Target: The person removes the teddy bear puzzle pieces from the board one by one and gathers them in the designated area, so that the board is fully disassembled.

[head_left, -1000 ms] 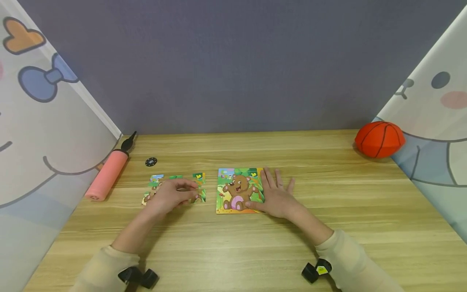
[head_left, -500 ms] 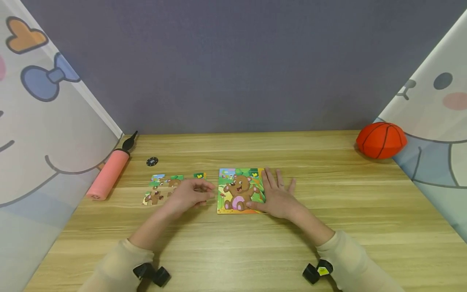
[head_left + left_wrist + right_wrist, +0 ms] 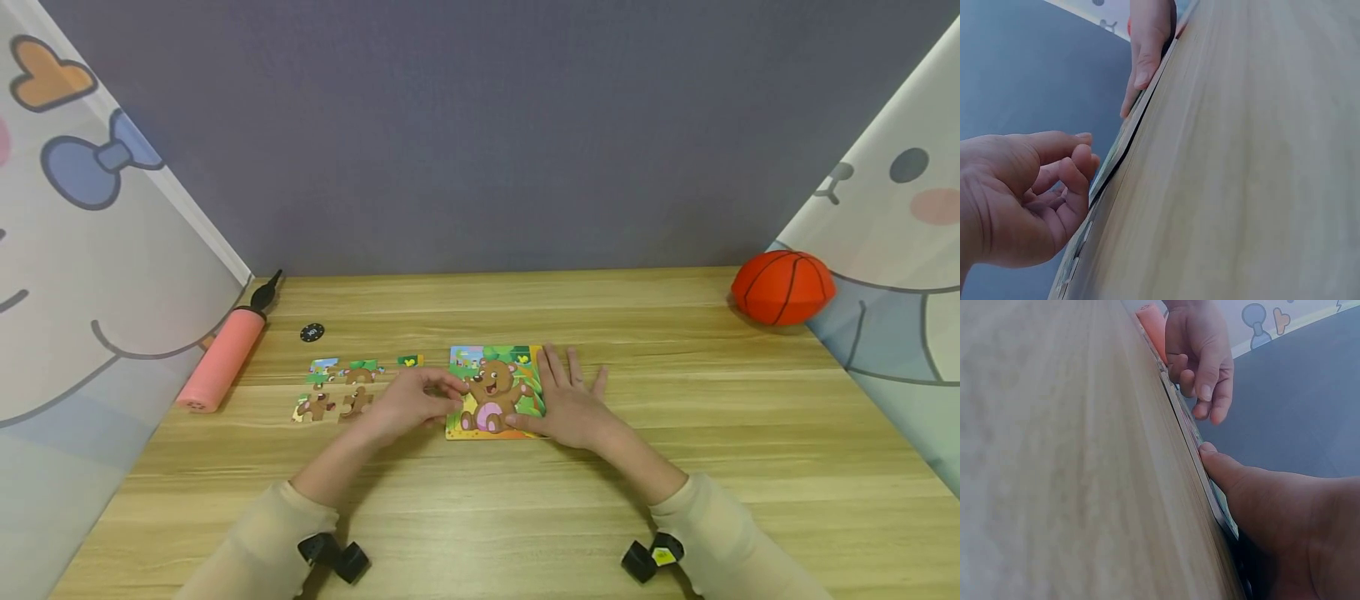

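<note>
A square bear picture puzzle board (image 3: 491, 392) lies flat at the middle of the wooden table. My right hand (image 3: 573, 408) rests on its right edge with the fingers spread; in the right wrist view the thumb (image 3: 1219, 464) lies on the board. At the board's left edge hovers my left hand (image 3: 416, 402), fingers loosely bent. Nothing shows between its fingertips in the left wrist view (image 3: 1082, 147). Left of that hand lie loose puzzle pieces, among them a bear-face piece (image 3: 360, 373), a lower-left piece (image 3: 312, 407) and a corner piece (image 3: 410, 361). The hand may hide others.
A pink hand pump (image 3: 225, 358) with a black nozzle lies at the left wall. Near it is a small black round chip (image 3: 312, 332). An orange-red ball (image 3: 782, 287) sits at the back right corner. A grey panel (image 3: 480, 142) closes off the back.
My left hand has moved right, from over the loose pieces to the board's left edge, uncovering several pieces. My right hand has stayed on the board.
</note>
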Available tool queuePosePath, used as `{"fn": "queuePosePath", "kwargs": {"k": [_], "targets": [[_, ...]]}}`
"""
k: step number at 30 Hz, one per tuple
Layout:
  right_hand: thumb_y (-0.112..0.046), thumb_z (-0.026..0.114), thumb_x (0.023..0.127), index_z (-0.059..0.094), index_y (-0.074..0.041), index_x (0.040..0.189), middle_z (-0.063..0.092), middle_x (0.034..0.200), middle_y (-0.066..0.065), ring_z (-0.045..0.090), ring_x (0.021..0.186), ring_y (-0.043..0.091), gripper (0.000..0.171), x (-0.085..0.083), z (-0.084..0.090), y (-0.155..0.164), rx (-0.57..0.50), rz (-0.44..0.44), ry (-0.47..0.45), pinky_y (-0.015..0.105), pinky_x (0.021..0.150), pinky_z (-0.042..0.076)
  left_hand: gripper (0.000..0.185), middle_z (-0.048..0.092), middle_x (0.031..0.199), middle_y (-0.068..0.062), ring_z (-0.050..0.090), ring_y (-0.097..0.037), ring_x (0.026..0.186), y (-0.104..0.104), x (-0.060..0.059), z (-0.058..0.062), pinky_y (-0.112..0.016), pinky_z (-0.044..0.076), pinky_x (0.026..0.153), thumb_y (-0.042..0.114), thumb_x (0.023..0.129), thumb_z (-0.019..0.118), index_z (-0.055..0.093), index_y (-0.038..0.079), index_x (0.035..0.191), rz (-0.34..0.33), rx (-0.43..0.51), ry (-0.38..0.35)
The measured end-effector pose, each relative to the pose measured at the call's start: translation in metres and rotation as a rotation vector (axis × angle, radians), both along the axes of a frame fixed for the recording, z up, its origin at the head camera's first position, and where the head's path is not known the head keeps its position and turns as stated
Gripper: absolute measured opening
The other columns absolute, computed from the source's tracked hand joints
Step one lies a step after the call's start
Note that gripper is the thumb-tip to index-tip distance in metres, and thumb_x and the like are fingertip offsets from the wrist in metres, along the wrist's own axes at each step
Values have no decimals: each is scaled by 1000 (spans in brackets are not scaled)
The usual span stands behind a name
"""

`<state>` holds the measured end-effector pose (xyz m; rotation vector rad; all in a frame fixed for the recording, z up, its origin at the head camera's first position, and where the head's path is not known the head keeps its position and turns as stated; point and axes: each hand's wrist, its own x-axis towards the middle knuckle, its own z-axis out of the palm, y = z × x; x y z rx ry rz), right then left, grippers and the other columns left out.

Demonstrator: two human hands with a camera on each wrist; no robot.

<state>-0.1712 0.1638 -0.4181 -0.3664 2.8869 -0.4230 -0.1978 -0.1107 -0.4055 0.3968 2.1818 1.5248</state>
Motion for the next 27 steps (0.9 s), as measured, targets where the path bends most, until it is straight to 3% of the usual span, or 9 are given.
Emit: {"fn": "queuePosePath", "kwargs": {"k": [7,16,27], "targets": [[-81,51,86,-1,0,160,-8,168,16,-13,149,46,121,0,0,0,-15,0,-8,82,102,-11,36,64,107,-10,53,-15,63,2,1,1,-24,46,54,3,83,79,70,4,117,-42,-37,-7],[-80,52,87,0,0,160,-8,168,17,-12,149,46,121,0,0,1,-25,4,-4,82,101,-11,54,60,106,-4,50,-13,58,7,1,4,-23,43,52,3,83,81,64,7,135,-123,-176,88],[-79,52,87,-1,-1,160,-9,167,16,-14,149,45,120,1,2,0,-13,-1,-18,81,102,-11,57,56,104,-5,48,-13,66,12,4,8,-25,44,54,1,83,81,62,4,137,-166,-287,167]]}}
